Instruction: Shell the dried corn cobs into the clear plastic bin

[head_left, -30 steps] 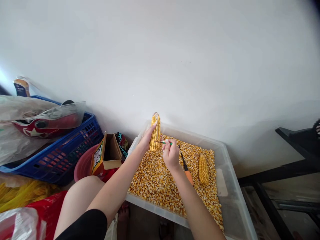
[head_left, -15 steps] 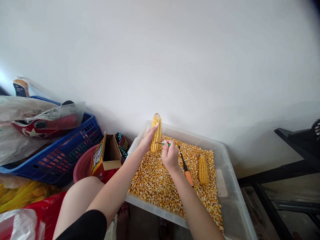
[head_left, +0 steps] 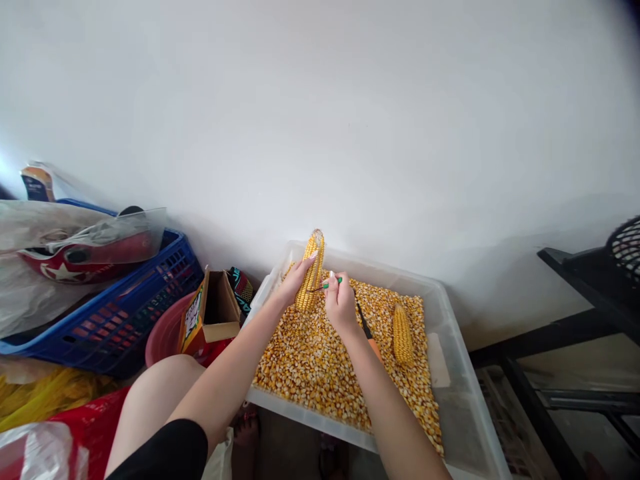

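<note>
My left hand (head_left: 293, 283) grips a yellow corn cob (head_left: 311, 271) and stands it nearly upright, tilted a little right, over a clear plastic bin (head_left: 457, 400) full of loose corn kernels (head_left: 310, 363). My right hand (head_left: 341, 305) holds a small green-handled tool (head_left: 330, 285) with its metal tip against the cob's side. A second whole cob (head_left: 401, 335) lies on the kernels to the right. An orange-and-black handled tool (head_left: 369, 335) rests on the kernels beside my right wrist, partly hidden by it.
A blue plastic basket (head_left: 125, 313) with bagged items stands at the left, with a red basin (head_left: 165, 333) and an open cardboard box (head_left: 213, 312) beside the bin. A black metal frame (head_left: 575, 320) is at the right. A white wall is behind. My bare knee is low left.
The view has shifted slightly. The cob has tilted a little to the right, and my right hand with the green tool has stayed at its side, edging slightly up.
</note>
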`<state>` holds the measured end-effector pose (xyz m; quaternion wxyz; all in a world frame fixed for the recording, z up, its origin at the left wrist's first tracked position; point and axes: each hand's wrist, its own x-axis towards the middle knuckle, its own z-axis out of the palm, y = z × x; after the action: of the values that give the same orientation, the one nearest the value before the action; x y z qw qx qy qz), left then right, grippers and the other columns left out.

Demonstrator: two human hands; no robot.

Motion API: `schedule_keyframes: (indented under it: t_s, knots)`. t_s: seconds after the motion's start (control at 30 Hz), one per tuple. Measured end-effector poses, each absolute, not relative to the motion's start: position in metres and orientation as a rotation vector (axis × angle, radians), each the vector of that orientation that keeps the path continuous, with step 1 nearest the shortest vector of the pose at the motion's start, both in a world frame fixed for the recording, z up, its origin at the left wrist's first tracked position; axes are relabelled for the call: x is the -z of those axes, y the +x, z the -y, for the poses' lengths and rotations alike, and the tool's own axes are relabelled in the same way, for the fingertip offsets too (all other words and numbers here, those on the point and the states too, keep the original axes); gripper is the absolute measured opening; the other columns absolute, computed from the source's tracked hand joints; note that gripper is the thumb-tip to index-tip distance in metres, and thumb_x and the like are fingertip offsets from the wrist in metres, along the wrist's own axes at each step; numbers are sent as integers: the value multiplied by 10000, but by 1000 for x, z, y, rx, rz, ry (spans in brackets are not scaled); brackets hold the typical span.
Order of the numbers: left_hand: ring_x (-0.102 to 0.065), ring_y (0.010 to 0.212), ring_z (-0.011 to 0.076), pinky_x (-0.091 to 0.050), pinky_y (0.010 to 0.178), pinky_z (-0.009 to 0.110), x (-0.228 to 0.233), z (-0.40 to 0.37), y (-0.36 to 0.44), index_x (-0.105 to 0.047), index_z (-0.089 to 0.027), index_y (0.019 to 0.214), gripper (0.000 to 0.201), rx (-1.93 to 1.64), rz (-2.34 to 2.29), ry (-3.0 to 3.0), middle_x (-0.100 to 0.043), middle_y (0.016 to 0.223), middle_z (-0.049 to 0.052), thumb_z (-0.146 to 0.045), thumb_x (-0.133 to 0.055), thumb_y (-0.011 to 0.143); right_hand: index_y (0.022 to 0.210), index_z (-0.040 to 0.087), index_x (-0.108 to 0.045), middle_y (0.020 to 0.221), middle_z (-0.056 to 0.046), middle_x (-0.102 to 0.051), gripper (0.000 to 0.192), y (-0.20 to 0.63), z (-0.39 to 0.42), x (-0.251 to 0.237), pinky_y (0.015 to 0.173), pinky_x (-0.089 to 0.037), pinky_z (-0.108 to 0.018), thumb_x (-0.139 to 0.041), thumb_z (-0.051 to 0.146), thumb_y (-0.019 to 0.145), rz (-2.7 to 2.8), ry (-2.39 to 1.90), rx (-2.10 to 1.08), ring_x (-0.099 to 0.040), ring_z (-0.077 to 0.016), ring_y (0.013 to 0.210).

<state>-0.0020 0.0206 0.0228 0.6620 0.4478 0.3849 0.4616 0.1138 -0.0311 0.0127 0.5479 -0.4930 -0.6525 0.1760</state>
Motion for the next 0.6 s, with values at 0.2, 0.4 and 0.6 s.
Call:
schedule_keyframes:
  t_s: [0.2, 0.4, 0.6]
  knots:
    - [-542, 688, 144, -420, 610, 229, -16, -22, 3, -588, -150, 917, 381, -1077, -885, 1331, -596, 754, 15, -488, -535, 749, 820, 201, -437, 637, -4, -549, 187, 120, 25, -10, 497, -392, -235, -316, 316, 905, 1595, -1199, -447, -531, -132, 529]
    - [-531, 734, 150, -411, 658, 228, -12, -22, 5, -609, -141, 898, 361, -1078, -928, 1491, -601, 801, 22, -464, -537, 754, 766, 210, -435, 553, 32, -491, 256, 126, 15, 0, 428, -374, -216, -299, 373, 910, 1505, -1216, -615, -482, -114, 450]
    - [-554, 669, 152, -434, 589, 244, -7, -26, 6, -588, -160, 906, 381, -1080, -950, 1307, -600, 763, 23, -504, -540, 750, 754, 206, -431, 522, 47, -437, 310, 128, 14, 0, 430, -378, -208, -280, 425, 912, 1413, -1189, -576, -456, -101, 436]
